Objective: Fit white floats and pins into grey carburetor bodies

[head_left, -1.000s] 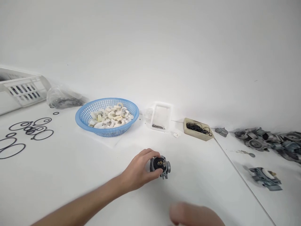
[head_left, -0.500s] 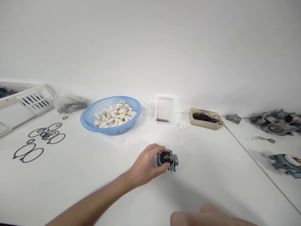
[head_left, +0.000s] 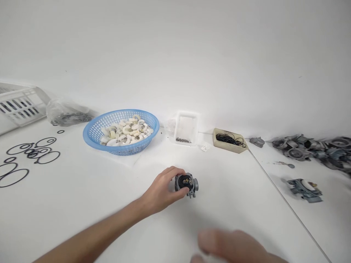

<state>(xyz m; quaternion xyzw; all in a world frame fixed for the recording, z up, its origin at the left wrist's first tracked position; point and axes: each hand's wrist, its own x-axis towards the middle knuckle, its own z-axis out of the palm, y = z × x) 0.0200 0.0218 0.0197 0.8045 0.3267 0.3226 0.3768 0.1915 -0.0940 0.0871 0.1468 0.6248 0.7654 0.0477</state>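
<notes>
A small grey metal carburetor body (head_left: pixel 194 185) with a black round centre and brass jets stands on the white table. My left hand (head_left: pixel 166 188) grips it from the left, thumb in front and fingers behind. Low in the view, nearer to me than the carburetor, hovers my right hand (head_left: pixel 233 244). Motion smears it and the bottom edge cuts it off, so I cannot make out whether its fingers hold anything.
Behind stand a blue basket (head_left: pixel 90 140) of white C-shaped floats, a white tray (head_left: pixel 186 126) with small metal pins and a cream tray (head_left: pixel 227 146) of black rings. Rubber rings (head_left: pixel 48 157) lie left, near a white crate (head_left: pixel 20 106). Carburetor parts (head_left: pixel 298 148) and another carburetor (head_left: pixel 305 190) lie right.
The view has turned a little to the right, so things sit farther left. My left hand keeps its hold on the carburetor. My right hand has come slightly farther into view.
</notes>
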